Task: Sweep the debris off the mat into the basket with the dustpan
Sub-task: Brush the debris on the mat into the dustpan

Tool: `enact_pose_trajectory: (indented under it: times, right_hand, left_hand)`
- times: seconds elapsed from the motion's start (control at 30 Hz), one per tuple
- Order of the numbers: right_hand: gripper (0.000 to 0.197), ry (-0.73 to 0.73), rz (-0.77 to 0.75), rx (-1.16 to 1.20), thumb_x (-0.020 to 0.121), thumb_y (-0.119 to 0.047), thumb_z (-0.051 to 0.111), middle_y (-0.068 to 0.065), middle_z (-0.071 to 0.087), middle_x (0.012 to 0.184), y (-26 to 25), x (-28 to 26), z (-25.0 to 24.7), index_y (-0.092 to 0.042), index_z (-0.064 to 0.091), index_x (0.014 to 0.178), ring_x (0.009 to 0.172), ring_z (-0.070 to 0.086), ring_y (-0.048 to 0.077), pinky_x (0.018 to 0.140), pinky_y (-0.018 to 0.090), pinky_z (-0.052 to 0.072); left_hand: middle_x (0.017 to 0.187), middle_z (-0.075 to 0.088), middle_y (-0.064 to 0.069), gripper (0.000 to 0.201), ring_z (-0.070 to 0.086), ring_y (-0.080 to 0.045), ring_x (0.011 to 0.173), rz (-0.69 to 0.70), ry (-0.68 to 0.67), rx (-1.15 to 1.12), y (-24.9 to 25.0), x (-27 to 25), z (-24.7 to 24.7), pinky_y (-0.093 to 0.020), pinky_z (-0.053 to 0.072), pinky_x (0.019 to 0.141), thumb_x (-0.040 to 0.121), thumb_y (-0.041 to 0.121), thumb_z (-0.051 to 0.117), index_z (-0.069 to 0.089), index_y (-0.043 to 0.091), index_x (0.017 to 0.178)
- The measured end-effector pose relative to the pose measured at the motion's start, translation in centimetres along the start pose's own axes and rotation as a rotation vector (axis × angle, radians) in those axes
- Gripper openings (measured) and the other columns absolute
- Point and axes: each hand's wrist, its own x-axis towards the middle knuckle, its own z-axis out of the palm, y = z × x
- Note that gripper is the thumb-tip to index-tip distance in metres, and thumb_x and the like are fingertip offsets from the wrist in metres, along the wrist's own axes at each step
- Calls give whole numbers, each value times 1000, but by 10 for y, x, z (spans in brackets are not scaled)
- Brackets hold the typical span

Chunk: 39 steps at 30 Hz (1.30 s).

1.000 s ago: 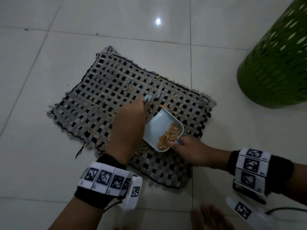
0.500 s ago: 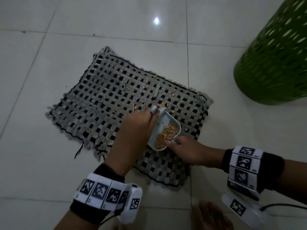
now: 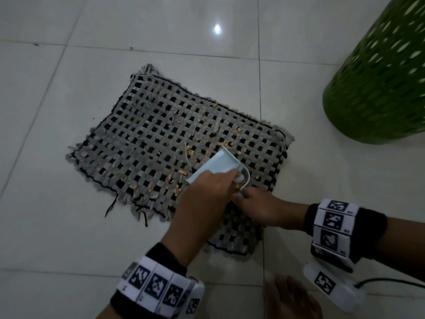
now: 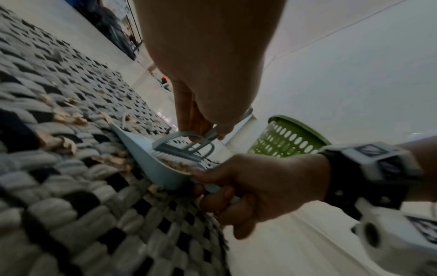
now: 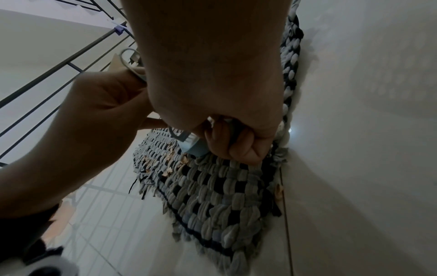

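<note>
**Brushing scraps into the dustpan**

Pale floor tiles (image 3: pixel 69 203) carry the woven mat (image 3: pixel 149 139), your landmark. On its near right part your right hand (image 3: pixel 259 208) grips the dustpan (image 3: pixel 218 164) handle, pan tilted with its lip on the weave. Your left hand (image 3: pixel 207 194) pinches a small brush (image 4: pixel 187 147) inside the pan. Debris (image 3: pixel 181 172) lies just left of the lip. Keep the lip pressed flat and brush in short strokes. The basket (image 3: pixel 379 84) stands well right of the mat.

Grey-and-black checkered woven mat (image 3: pixel 161 139), tan debris (image 3: pixel 189 153), pale blue dustpan (image 3: pixel 218 164), green perforated basket (image 3: pixel 379 84), white tiled floor (image 3: pixel 57 226).
</note>
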Motion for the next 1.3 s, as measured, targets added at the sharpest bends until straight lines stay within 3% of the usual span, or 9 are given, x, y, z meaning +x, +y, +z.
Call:
enact_pose_trajectory:
  times: [0.1, 0.23, 0.43, 0.53, 0.6, 0.87, 1.1, 1.2, 1.3]
  right_hand:
    - [46, 2, -13, 54, 100, -44, 37, 12, 68, 103, 0, -2, 1, -7, 63, 111, 84, 61, 25, 77, 34, 51]
    - [39, -6, 44, 43, 101, -43, 36, 1, 55, 71, -4, -3, 0, -16, 57, 82, 59, 46, 13, 55, 23, 40]
    - [36, 4, 19, 38, 101, -45, 35, -3, 54, 73, -2, -5, 1, -21, 54, 82, 62, 46, 12, 58, 24, 39]
    - [34, 50, -16, 86, 101, -44, 36, -6, 52, 71, 3, -6, 3, -24, 53, 80, 62, 46, 9, 58, 22, 39]
    - [34, 96, -30, 103, 101, -43, 37, -6, 50, 68, 4, -6, 7, -21, 50, 78, 58, 45, 7, 55, 20, 37]
    - [39, 144, -42, 139, 101, -43, 37, -3, 52, 70, -15, 17, 11, -12, 57, 86, 65, 49, 12, 58, 25, 36]
    - [45, 151, -35, 135, 102, -41, 36, 6, 61, 81, -9, 20, 12, -4, 61, 108, 67, 51, 12, 58, 24, 37]
    - [44, 152, -35, 134, 101, -42, 36, 6, 62, 83, -7, 22, 12, -7, 61, 111, 67, 51, 11, 59, 24, 38]
    - [44, 162, -21, 120, 101, -44, 37, -2, 56, 73, -6, 23, 14, -8, 61, 108, 61, 48, 8, 59, 24, 38]
  left_hand:
    - [92, 74, -2, 35, 65, -18, 72, 69, 36, 57, 9, -7, 4, -28, 53, 63, 87, 22, 74, 71, 12, 121]
    - [97, 74, -9, 34, 68, -24, 78, 17, 129, -42, -2, 1, -6, -34, 57, 67, 96, 22, 56, 68, 3, 122]
    - [87, 73, -7, 30, 69, -19, 67, 47, 16, -101, -4, 1, -12, -29, 57, 54, 97, 23, 55, 66, 9, 121]
    - [73, 71, -1, 24, 58, 2, 51, -161, 203, -365, -18, 8, -35, -13, 43, 43, 101, 28, 55, 70, 18, 116]
    - [62, 63, 4, 24, 50, -7, 45, -271, 301, -384, -37, 16, -47, -17, 32, 38, 102, 33, 52, 71, 25, 115]
    - [102, 75, -3, 23, 69, -13, 93, -163, 390, -246, -98, 123, -48, -27, 54, 87, 95, 1, 56, 76, 11, 103]
    - [93, 73, 6, 28, 65, -2, 80, -139, 70, -200, -125, 133, -53, -9, 44, 72, 93, 0, 57, 75, 21, 93]
    - [95, 72, 8, 27, 62, 1, 82, -168, 187, -263, -130, 131, -63, -2, 44, 76, 93, -4, 56, 75, 15, 90]
    - [95, 75, 4, 23, 67, -6, 85, -95, 348, -259, -124, 148, -58, -18, 53, 83, 94, 2, 56, 76, 14, 96]
